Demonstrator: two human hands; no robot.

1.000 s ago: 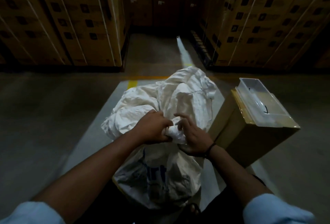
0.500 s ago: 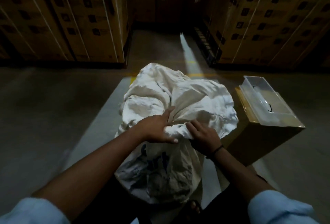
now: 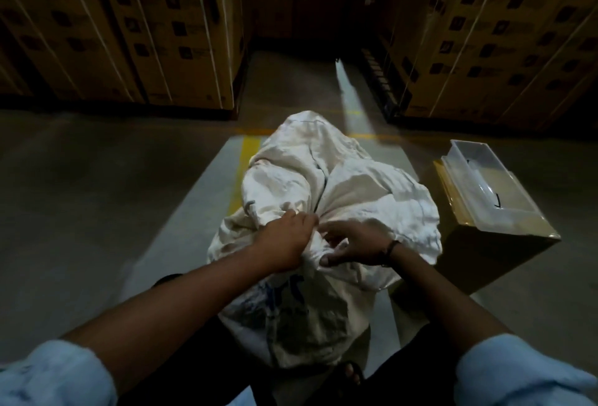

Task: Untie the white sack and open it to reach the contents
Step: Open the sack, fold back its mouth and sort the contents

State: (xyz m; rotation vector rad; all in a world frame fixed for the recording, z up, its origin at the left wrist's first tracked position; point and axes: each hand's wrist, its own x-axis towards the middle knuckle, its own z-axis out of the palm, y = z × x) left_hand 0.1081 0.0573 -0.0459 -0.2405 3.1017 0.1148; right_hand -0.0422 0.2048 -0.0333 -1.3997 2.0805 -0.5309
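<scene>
White sack [image 3: 339, 198] lies lengthwise away from the camera, tied neck near. Left hand [image 3: 284, 240] fisted on neck; right hand [image 3: 352, 244] pinches the knot, fingers curled.

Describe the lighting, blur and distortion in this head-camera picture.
Head view: dim overall, the white sack the brightest thing; a light streak glares on the floor; both hands slightly motion-blurred at the knot; wide-angle bending tilts the stacked cartons outward.

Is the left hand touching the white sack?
Touching. The head view shows the left hand closed on the bunched neck of the sack, cloth gathered in its grip.
</scene>
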